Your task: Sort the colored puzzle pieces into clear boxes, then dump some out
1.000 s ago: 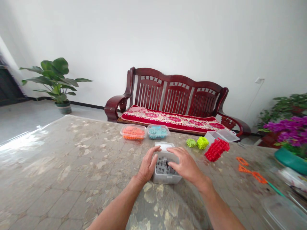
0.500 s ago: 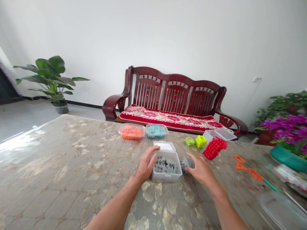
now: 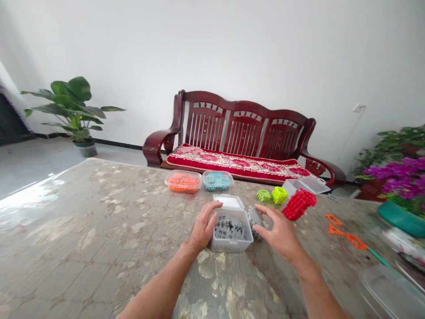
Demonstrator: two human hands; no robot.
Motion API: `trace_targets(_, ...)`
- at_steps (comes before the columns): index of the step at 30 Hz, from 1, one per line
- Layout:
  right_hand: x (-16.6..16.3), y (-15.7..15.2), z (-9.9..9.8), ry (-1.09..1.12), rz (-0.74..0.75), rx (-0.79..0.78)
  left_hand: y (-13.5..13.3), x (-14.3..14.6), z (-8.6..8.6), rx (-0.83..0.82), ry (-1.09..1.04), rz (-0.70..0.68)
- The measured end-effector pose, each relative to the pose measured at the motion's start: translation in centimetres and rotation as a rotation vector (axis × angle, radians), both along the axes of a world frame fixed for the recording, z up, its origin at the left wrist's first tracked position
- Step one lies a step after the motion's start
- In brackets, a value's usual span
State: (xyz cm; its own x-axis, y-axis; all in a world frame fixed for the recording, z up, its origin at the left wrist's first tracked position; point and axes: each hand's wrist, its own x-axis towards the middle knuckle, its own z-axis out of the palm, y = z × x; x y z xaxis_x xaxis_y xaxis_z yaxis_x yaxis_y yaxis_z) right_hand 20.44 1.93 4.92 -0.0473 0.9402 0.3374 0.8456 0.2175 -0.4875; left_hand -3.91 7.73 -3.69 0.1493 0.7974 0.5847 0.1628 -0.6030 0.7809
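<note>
A clear plastic box (image 3: 231, 246) stands before me, its lid (image 3: 229, 201) tipped back behind it. Grey interlocking plastic pieces (image 3: 227, 228) lie inside. My left hand (image 3: 203, 227) grips the box's left side, with the fingers over the rim. On the other side, my right hand (image 3: 277, 230) has its thumb and fingers around a grey joined block piece (image 3: 255, 218), which is tilted up close to the box's right wall. Part of that piece is hidden behind the thumb, and whether it touches the box I cannot tell.
Tubs of orange blocks (image 3: 183, 182) and light blue blocks (image 3: 218, 181) stand farther back. Yellow-green clusters (image 3: 279, 195) and a red block shape (image 3: 299, 204) sit at right. Orange pieces (image 3: 356, 241) and a flower pot (image 3: 403, 217) are farther right, before a wooden bench (image 3: 242, 119).
My right hand has raised and tilted the grey block piece up beside the box. The left hand keeps its place on the box. The view has shifted slightly.
</note>
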Motion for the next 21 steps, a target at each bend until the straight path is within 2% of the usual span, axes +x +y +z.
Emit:
trace_targets(5, -4.1, 0.0, 1.8, -0.048, 0.23, -0.037, 0.0, 0.0, 0.0, 0.008, 0.01, -0.003)
trace_targets(10, -5.9, 0.5, 1.9, -0.12, 0.4, -0.076, 0.0, 0.0, 0.1, 0.013, 0.013, -0.001)
trace_targets(12, -5.9, 0.6, 1.7, -0.102, 0.425, -0.073, 0.0, 0.0, 0.1, 0.016, 0.017, -0.001)
trace_targets(14, -5.3, 0.8, 1.3, -0.047, 0.371, -0.037, 0.0, 0.0, 0.1, 0.015, 0.019, -0.004)
trace_targets(17, -3.3, 1.2, 0.3, 0.035, 0.185, 0.039, 0.1, 0.0, 0.0, 0.01, 0.013, -0.008)
trace_targets(21, 0.5, 1.7, -1.8, -0.007, -0.057, 0.033, 0.1, 0.0, -0.1, 0.008, 0.009, -0.013)
